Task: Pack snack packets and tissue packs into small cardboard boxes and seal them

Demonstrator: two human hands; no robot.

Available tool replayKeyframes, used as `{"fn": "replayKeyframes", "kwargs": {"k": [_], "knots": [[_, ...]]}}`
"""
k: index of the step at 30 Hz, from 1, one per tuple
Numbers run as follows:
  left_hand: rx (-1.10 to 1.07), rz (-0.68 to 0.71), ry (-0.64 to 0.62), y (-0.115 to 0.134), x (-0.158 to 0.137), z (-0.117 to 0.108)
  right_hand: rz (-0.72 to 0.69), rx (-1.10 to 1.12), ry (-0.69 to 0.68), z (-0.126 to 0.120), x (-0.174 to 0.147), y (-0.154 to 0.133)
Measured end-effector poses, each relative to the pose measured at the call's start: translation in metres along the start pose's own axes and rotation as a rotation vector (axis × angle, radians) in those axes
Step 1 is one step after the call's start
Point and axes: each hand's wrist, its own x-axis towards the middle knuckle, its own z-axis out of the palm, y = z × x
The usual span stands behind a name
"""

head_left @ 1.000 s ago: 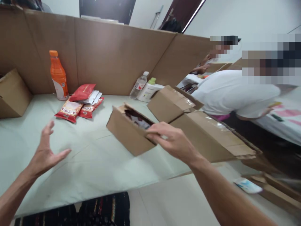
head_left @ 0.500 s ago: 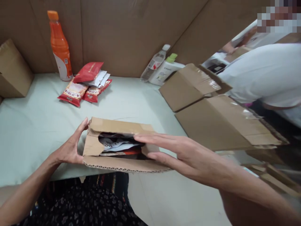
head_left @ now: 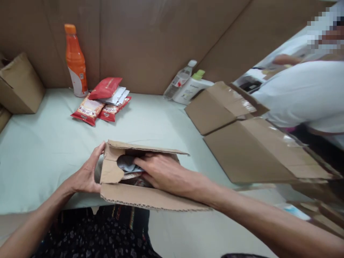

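A small cardboard box [head_left: 153,197] sits at the near edge of the table, its top flaps raised. My left hand [head_left: 87,173] grips its left end, thumb on the near side and fingers on the far side. Inside lie several flat packets [head_left: 133,175], one pale blue-grey, mostly hidden by the box and my hand. My right hand [head_left: 168,173] reaches in through the opening. Its forefinger and thumb close around the packets' upper edges, and the other fingers are partly hidden inside.
Red snack packets [head_left: 103,102] lie in a pile farther back, beside an orange drink bottle [head_left: 76,68]. A clear bottle [head_left: 180,80] and a white bottle with green cap [head_left: 192,86] lean at the back right. Opened cardboard boxes [head_left: 258,143] stand on the right, near a person's white sleeve [head_left: 303,93].
My right hand has moved from the box's right flap down into the opening, among the packets. The far and near flaps stand more open. My left hand keeps its hold.
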Motion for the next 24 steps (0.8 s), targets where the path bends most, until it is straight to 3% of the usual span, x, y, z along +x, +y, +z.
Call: {"fn": "replayKeyframes", "kwargs": {"k": [3,6,8,10,12,14,18,21,24], "knots": [[0.021,-0.004,0.0,-0.003,0.001,0.002,-0.052,-0.009,0.106,0.003,-0.007,0.003],[0.037,0.004,-0.014,-0.003,0.0,0.0,-0.027,0.194,0.349,-0.013,-0.027,0.011],[0.033,0.019,-0.02,-0.001,-0.003,-0.003,0.128,0.376,0.534,-0.031,-0.038,0.018],[0.02,0.011,-0.008,0.002,-0.008,-0.005,0.37,0.544,0.7,-0.048,-0.036,0.031],[0.01,-0.019,0.017,0.004,-0.017,-0.008,0.555,0.714,0.829,-0.061,-0.015,0.051],[0.014,-0.051,0.073,0.007,-0.03,-0.016,0.586,0.899,0.897,-0.067,0.023,0.078],[0.117,-0.152,0.272,0.022,-0.069,-0.058,0.54,1.116,0.815,-0.055,0.122,0.124],[0.321,-0.228,0.623,0.04,-0.102,-0.106,0.621,1.168,0.61,-0.027,0.177,0.136],[0.555,-0.329,0.969,0.047,-0.127,-0.15,0.66,1.19,0.469,0.002,0.201,0.133]]}}
